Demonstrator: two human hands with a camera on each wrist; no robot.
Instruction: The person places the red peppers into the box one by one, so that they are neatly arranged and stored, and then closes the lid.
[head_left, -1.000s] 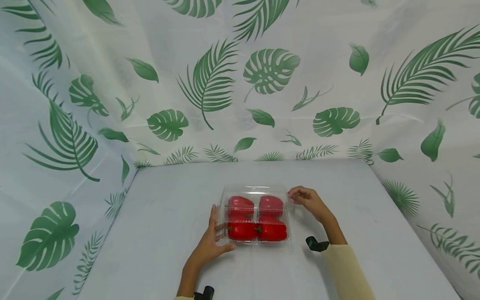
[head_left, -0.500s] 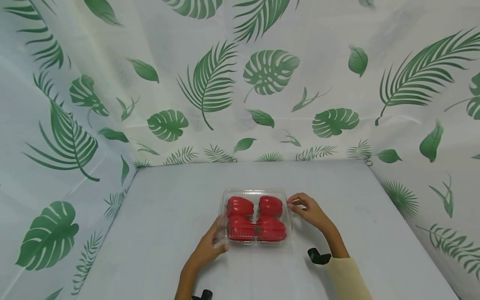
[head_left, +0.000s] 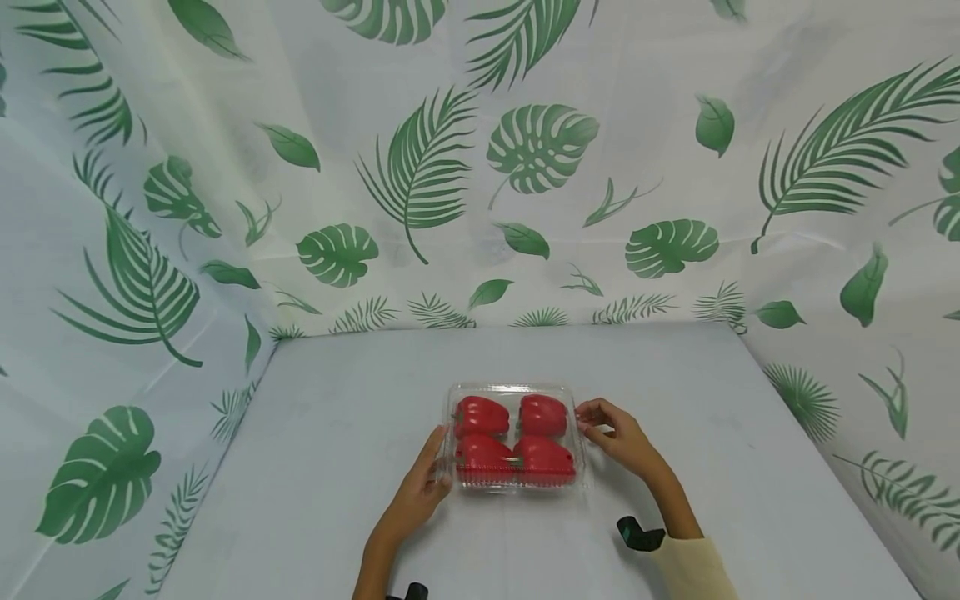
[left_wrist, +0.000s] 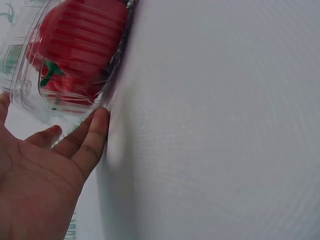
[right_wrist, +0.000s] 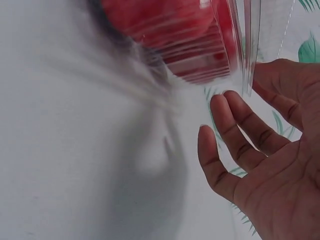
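From the head view, a clear clamshell box (head_left: 514, 437) holding four red peppers (head_left: 512, 439) lies flat near the middle of the table (head_left: 337, 433), its longer side running left to right. The left hand (head_left: 417, 495) rests straight fingers against its left edge; the right hand (head_left: 617, 435) pinches its right rim. Left wrist view: extended fingertips (left_wrist: 95, 135) touch the box corner. Right wrist view: thumb and forefinger nip the rim, other fingers (right_wrist: 235, 135) loosely spread

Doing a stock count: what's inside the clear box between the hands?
Four red peppers in two rows fill the box, seen through its shut lid. Whatever lies beneath them is covered.
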